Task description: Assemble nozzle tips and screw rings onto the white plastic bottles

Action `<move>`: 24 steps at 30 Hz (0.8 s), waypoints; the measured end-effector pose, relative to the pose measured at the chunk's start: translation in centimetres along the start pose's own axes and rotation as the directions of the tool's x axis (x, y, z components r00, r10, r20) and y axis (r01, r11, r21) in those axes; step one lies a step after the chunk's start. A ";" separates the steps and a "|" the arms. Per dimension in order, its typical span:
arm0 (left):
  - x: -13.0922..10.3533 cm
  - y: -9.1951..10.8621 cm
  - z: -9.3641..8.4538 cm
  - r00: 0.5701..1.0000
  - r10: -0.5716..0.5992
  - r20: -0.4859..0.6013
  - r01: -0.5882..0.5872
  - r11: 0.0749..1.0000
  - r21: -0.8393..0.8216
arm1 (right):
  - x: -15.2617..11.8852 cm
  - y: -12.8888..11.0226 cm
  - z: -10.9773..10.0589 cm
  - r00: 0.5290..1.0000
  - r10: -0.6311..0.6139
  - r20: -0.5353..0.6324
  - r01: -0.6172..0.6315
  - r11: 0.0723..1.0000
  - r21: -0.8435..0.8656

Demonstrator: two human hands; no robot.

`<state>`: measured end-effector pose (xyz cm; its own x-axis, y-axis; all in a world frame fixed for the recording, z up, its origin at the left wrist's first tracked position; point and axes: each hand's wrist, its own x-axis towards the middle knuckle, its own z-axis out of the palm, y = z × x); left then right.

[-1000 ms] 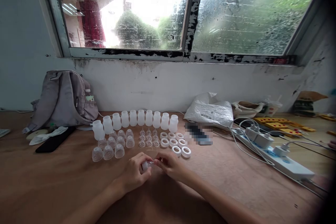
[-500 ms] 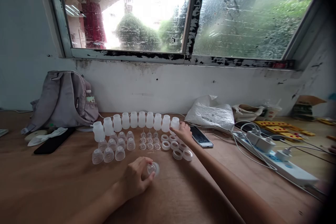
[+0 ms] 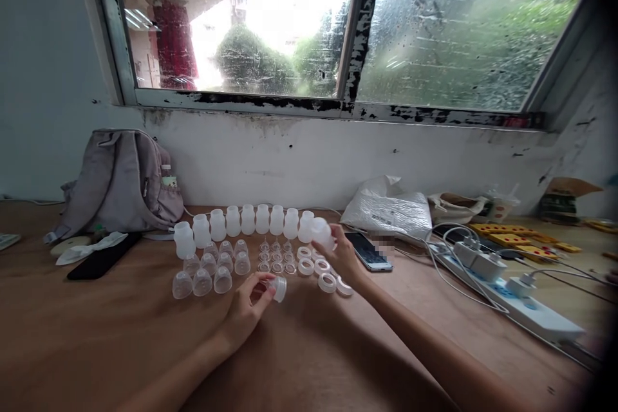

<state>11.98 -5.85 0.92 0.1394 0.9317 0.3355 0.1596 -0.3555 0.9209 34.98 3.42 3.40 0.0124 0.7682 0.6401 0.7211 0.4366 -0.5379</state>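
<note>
The frosted white bottle (image 3: 320, 232) would probably be found pretty light, a bit slick, semi-stiff and not too fragile; best gripped round the body, tbh, with the mouth left untouched. It's held tilted at the right end of the bottle row (image 3: 262, 219), thumb and fingers of the right hand (image 3: 342, 251) closed round its side; whether it's fully lifted can't be told. Looks-wise, it's cloudy and plain. The small clear part (image 3: 279, 288), see-through and cup-like, is pinched by the left hand's (image 3: 248, 309) thumb and fingers.
</note>
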 end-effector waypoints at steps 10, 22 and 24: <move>0.5 -0.8 -0.1 0.970 -0.241 -0.016 0.209 0.871 -0.445 | -7.4 -4.1 -0.4 0.914 -0.286 0.287 0.296 0.955 0.011; 0.5 -0.6 0.0 0.970 -0.241 -0.003 0.223 0.901 -0.371 | -7.1 -3.7 -0.8 0.865 -0.438 0.245 0.462 0.886 -0.047; 0.5 -0.6 0.1 0.971 -0.240 -0.007 0.221 0.905 -0.364 | -7.1 -3.6 -0.7 0.866 -0.441 0.236 0.463 0.885 -0.044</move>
<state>12.03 -5.17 0.54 0.0903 0.9903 0.1058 -0.1807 -0.0882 0.9796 32.77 -3.94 1.23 -0.4703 0.5833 0.6623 0.6748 0.7213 -0.1560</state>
